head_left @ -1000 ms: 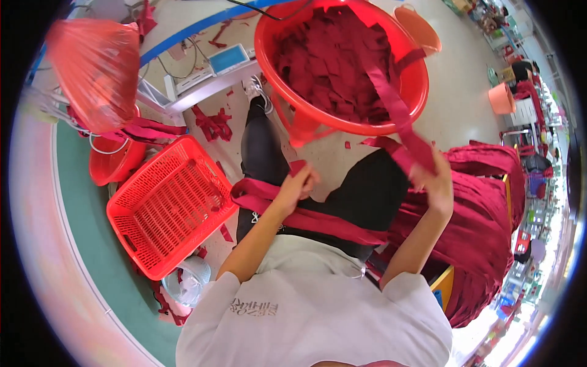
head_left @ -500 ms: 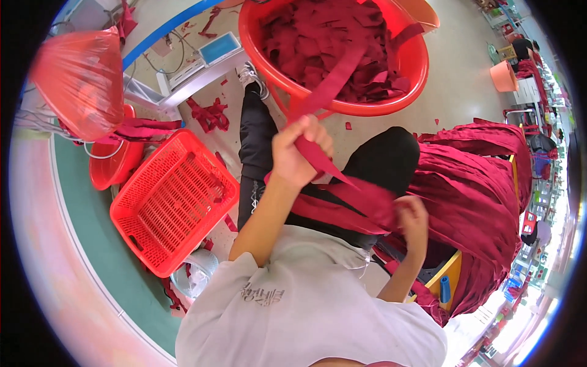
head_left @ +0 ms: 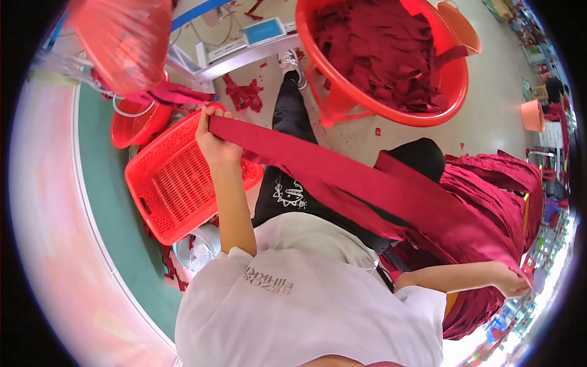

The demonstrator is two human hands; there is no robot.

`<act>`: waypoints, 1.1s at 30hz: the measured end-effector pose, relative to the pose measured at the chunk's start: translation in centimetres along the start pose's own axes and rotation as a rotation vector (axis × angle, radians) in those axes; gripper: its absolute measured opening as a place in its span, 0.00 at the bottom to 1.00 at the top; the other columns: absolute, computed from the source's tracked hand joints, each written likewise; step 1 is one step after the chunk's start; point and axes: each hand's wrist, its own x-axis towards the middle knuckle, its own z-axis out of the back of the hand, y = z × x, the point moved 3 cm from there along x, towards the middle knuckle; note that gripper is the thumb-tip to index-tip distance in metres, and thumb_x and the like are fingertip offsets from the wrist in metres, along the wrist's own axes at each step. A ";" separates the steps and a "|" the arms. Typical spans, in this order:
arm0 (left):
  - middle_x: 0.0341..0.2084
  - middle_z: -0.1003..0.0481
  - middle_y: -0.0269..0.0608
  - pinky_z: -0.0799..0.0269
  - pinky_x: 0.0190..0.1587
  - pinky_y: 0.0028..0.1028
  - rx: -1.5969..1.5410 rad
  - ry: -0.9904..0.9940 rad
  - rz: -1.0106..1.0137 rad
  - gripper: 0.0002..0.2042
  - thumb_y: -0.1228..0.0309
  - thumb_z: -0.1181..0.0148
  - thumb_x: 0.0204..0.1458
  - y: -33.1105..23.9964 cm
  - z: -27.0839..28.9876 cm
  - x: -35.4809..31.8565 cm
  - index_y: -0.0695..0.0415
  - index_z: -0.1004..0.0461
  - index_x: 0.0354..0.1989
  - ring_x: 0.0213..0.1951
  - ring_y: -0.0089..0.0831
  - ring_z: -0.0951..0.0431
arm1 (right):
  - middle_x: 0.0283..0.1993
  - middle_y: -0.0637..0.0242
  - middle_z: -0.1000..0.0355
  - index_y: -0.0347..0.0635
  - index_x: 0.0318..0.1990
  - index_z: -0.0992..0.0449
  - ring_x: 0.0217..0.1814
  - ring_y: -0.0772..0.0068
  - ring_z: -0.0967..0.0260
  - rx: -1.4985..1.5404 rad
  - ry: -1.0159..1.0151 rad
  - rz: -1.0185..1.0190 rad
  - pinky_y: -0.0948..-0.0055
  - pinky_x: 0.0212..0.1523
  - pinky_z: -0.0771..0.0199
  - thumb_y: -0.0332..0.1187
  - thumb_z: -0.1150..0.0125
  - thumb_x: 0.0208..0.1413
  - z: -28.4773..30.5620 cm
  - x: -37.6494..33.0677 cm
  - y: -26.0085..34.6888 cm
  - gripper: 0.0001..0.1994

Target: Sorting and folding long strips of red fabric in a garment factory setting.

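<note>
A long dark red fabric strip (head_left: 367, 183) stretches taut across my lap. My left hand (head_left: 214, 137) grips one end out over the red slatted basket (head_left: 177, 183). My right hand (head_left: 507, 279) holds the other end low at the right, beside a heap of the same dark red strips (head_left: 495, 189). Both arms are spread wide apart. A large orange-red tub (head_left: 391, 104) full of dark red fabric pieces stands on the floor ahead of my knees.
A round red bowl (head_left: 131, 125) and a red mesh bag (head_left: 122, 37) sit at the left near a green floor band. A metal frame with a small blue device (head_left: 266, 30) stands ahead. Red scraps (head_left: 244, 95) lie on the floor. Orange buckets (head_left: 531, 115) stand farther right.
My hands were close together at my lap, then drew apart: the left swung out over the basket, the right dropped down to the right, pulling the strip out straight.
</note>
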 end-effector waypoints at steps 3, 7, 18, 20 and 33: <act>0.19 0.35 0.27 0.39 0.29 0.22 0.060 0.165 -0.044 0.11 0.64 0.49 0.61 -2.5 4.9 1.5 0.51 0.33 0.25 0.21 0.23 0.39 | 0.22 0.66 0.30 0.32 0.40 0.27 0.17 0.74 0.32 0.167 -0.054 -0.141 0.72 0.14 0.32 0.35 0.46 0.58 -0.7 1.4 -5.0 0.12; 0.22 0.29 0.31 0.33 0.29 0.26 0.127 -0.114 -0.187 0.10 0.65 0.46 0.60 -3.5 5.2 0.7 0.52 0.31 0.26 0.24 0.26 0.29 | 0.36 0.62 0.21 0.35 0.36 0.19 0.32 0.71 0.25 0.027 0.117 -0.197 0.71 0.33 0.25 0.36 0.35 0.52 -2.3 -2.4 -5.2 0.12; 0.20 0.27 0.51 0.32 0.31 0.38 1.345 0.940 0.181 0.17 0.62 0.46 0.59 11.5 -3.7 -13.9 0.67 0.29 0.27 0.25 0.44 0.26 | 0.44 0.60 0.25 0.32 0.49 0.26 0.49 0.73 0.28 1.558 2.399 -0.695 0.76 0.51 0.32 0.35 0.51 0.66 6.9 -23.2 26.8 0.14; 0.23 0.28 0.63 0.35 0.30 0.47 1.436 1.097 0.234 0.18 0.62 0.46 0.58 12.8 -2.2 -14.7 0.70 0.29 0.29 0.30 0.61 0.29 | 0.34 0.66 0.26 0.32 0.41 0.25 0.39 0.79 0.28 1.370 2.604 -0.380 0.79 0.40 0.29 0.34 0.48 0.65 6.9 -23.9 28.4 0.12; 0.25 0.39 0.24 0.47 0.30 0.17 0.769 0.664 0.699 0.12 0.78 0.40 0.54 13.0 0.1 -13.1 0.57 0.33 0.45 0.25 0.13 0.43 | 0.38 0.66 0.26 0.34 0.49 0.28 0.33 0.75 0.29 1.405 1.897 -1.412 0.73 0.36 0.26 0.30 0.48 0.63 7.3 -23.3 28.6 0.11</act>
